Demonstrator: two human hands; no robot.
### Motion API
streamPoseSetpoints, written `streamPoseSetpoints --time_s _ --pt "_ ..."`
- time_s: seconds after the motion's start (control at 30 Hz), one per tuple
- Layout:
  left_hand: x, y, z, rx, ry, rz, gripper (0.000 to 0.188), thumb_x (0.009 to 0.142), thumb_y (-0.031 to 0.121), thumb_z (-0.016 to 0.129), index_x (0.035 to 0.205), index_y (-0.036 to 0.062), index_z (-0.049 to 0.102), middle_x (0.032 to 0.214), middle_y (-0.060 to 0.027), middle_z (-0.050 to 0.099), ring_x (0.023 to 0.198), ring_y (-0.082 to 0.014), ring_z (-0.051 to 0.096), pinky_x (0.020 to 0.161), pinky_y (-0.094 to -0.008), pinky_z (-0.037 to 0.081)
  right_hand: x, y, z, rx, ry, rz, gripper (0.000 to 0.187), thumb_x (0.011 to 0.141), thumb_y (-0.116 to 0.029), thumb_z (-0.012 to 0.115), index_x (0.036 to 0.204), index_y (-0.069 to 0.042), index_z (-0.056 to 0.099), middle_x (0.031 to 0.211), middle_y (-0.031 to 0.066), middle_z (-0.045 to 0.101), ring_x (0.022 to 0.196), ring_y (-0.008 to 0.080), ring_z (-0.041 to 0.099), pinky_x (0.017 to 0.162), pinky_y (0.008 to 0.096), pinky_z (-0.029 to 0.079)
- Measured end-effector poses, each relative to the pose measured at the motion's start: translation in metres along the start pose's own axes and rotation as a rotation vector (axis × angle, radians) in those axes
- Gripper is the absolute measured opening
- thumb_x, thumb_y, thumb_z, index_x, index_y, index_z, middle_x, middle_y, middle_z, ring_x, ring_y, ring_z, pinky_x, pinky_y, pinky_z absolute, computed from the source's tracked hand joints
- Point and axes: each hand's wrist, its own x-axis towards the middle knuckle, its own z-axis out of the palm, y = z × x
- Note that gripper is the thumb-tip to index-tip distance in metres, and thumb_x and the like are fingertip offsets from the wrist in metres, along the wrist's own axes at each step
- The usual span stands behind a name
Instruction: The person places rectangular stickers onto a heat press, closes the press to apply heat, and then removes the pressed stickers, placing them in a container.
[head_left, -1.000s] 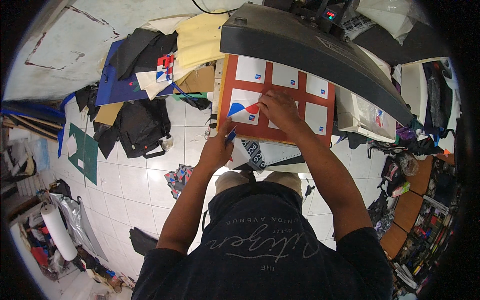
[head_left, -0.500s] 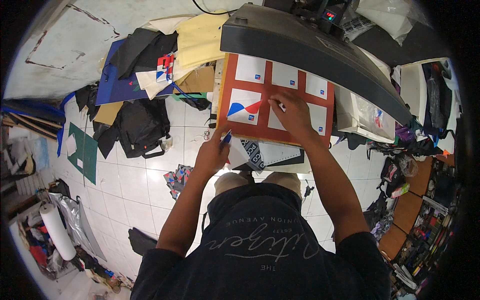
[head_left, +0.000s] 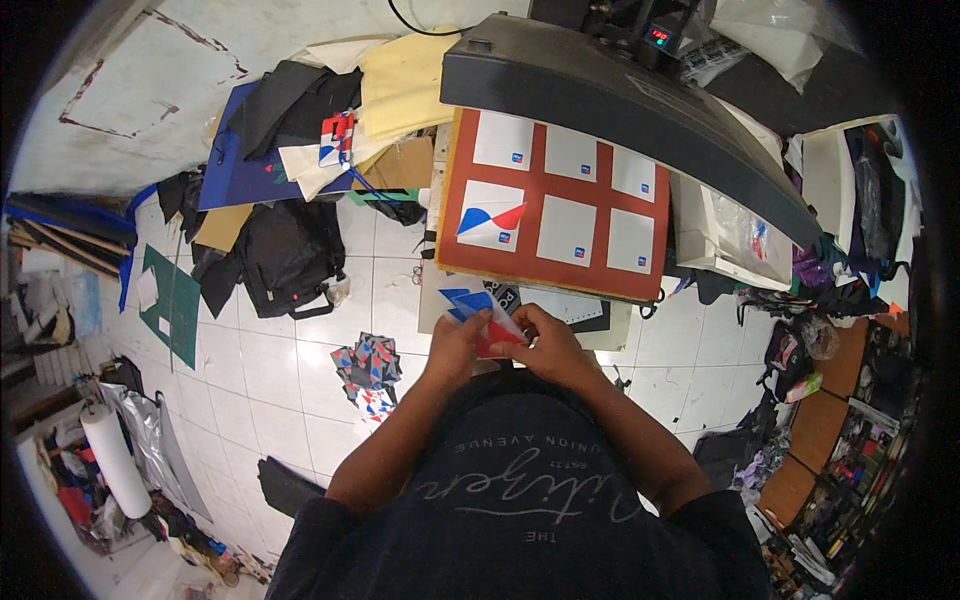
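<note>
In front of my body, my left hand (head_left: 458, 345) grips several thin sheets (head_left: 468, 302) with blue, white and red shapes. My right hand (head_left: 550, 345) pinches the right side of the same sheets, its thumb and fingers closed at their edge. Beyond my hands lies the red-brown pad (head_left: 532, 190) of a heat press, with white square pieces (head_left: 565, 228) laid on it in two rows. Each piece has a small blue-and-red mark near a lower corner. On the near left piece lies a sheet (head_left: 492, 217) with blue and red curved shapes.
The press's dark upper plate (head_left: 600, 110) is swung up over the pad's far right. A white box (head_left: 735, 235) stands at the right. Yellow cloth (head_left: 405, 80) and a black bag (head_left: 290, 255) lie at the left. Printed pieces (head_left: 368, 365) are piled on the floor tiles.
My right hand has drawn back from over the pad toward my body and joined the left on the sheets. My left hand has moved nearer to me and to the right.
</note>
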Motion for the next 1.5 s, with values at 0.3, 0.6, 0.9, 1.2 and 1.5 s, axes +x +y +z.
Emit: streamPoseSetpoints --time_s 0.3,0.6,0.9,1.2,1.5 --pt "0.001 -0.004 0.041 -0.038 -0.025 0.107 0.025 0.093 0.012 0.061 0.113 -0.0018 0.056 0.102 -0.0121 0.065 0.090 -0.0233 0.067 0.079 -0.0397 0.058 0.000 0.010 -0.028 0.042 0.271 0.008 0.040 0.085 -0.031 0.075 0.110 -0.003 0.061 0.088 0.0123 0.068 0.074 0.0205 0.064 0.071 0.0343 0.052" --pt "0.018 -0.016 0.060 0.201 -0.038 0.210 0.024 0.094 0.013 0.060 0.115 0.0007 0.059 0.098 -0.0084 0.067 0.088 -0.0184 0.067 0.072 -0.0328 0.056 0.034 0.029 -0.102 0.041 0.425 -0.120 0.025 0.093 -0.023 0.066 0.103 0.000 0.065 0.079 0.0031 0.064 0.067 0.0106 0.058 0.062 0.0248 0.047" --pt "0.029 -0.014 0.062 1.380 -0.221 0.549 0.057 0.087 0.014 0.062 0.141 0.0132 0.043 0.094 -0.0243 0.067 0.086 -0.0403 0.067 0.076 -0.0465 0.053 0.077 0.041 -0.144 -0.122 0.436 -0.010 0.031 0.089 -0.029 0.067 0.104 -0.002 0.068 0.094 0.0139 0.071 0.087 0.0258 0.069 0.078 0.0353 0.053" --pt "0.045 -0.001 0.075 1.514 -0.150 0.504 0.074 0.081 0.006 0.059 0.149 0.0172 0.031 0.095 -0.0304 0.064 0.088 -0.0473 0.063 0.075 -0.0541 0.050 0.085 0.038 -0.140 -0.287 0.438 0.001 0.028 0.087 -0.029 0.066 0.102 -0.005 0.067 0.097 0.0135 0.071 0.090 0.0296 0.069 0.079 0.0396 0.053" --pt "0.052 -0.003 0.081 1.534 -0.185 0.530 0.072 0.082 0.005 0.054 0.149 0.0141 0.030 0.095 -0.0324 0.064 0.086 -0.0490 0.063 0.076 -0.0556 0.050 0.085 0.039 -0.140 -0.328 0.437 -0.031 0.026 0.088 -0.026 0.065 0.104 -0.006 0.067 0.098 0.0127 0.071 0.091 0.0290 0.069 0.079 0.0407 0.053"
